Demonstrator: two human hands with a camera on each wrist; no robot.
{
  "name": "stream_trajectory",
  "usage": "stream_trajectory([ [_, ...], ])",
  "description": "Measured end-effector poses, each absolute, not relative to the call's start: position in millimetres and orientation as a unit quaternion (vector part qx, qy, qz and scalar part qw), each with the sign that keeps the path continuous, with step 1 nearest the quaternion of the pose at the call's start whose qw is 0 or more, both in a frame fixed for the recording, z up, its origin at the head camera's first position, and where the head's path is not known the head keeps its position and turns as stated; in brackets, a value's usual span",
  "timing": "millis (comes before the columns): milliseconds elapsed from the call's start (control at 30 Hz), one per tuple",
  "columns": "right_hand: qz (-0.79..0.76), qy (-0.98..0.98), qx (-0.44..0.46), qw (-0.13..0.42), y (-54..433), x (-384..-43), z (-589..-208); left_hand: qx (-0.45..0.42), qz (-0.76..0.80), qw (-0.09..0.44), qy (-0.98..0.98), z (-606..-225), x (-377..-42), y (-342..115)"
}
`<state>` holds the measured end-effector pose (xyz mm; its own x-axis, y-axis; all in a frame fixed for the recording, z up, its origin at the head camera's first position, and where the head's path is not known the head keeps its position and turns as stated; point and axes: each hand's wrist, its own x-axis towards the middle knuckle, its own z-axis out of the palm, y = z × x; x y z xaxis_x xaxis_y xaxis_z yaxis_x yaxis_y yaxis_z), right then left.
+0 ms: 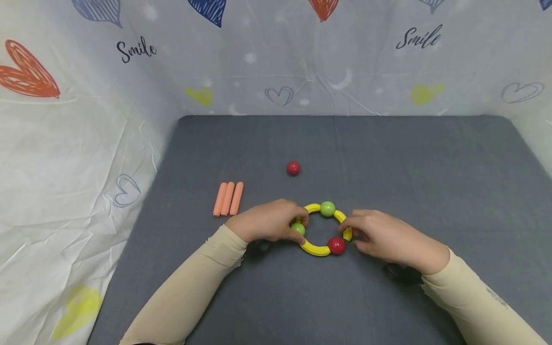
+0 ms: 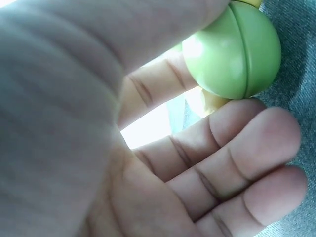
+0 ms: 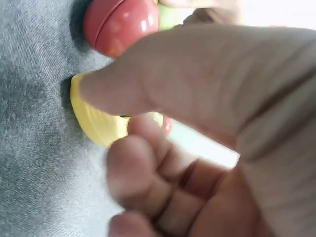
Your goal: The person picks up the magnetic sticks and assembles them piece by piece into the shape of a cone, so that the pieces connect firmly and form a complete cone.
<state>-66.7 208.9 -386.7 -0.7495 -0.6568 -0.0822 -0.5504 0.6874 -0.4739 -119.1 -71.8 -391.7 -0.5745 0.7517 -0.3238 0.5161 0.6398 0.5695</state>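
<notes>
The person is wearing long, close-fitting cream sleeves on both arms, each ending at the wrist and leaving the left hand [image 1: 269,221] and right hand [image 1: 390,238] bare. A small grey marking is showing on the right sleeve [image 1: 474,302] near the forearm. A dark wrist-worn device is peeking out beneath each wrist.

Grey table [image 1: 431,167]; white sheet [image 1: 64,143] with hearts and "Smile" behind
</notes>
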Motion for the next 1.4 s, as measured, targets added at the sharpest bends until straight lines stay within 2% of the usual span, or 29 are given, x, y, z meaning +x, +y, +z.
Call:
stream_trajectory([
  [233,-0.199,0.92,-0.311,0.133,211,-68,-393,0.371,0.205,0.275,0.863,-390,-119,-71],
  [767,-0.229,0.897,-0.343,0.159,209,-72,-399,0.374,0.202,0.27,0.864,-392,-119,-70],
  [1400,-0.246,0.888,-0.337,0.193,211,-70,-398,0.375,0.208,0.271,0.862,-396,-121,-73],
])
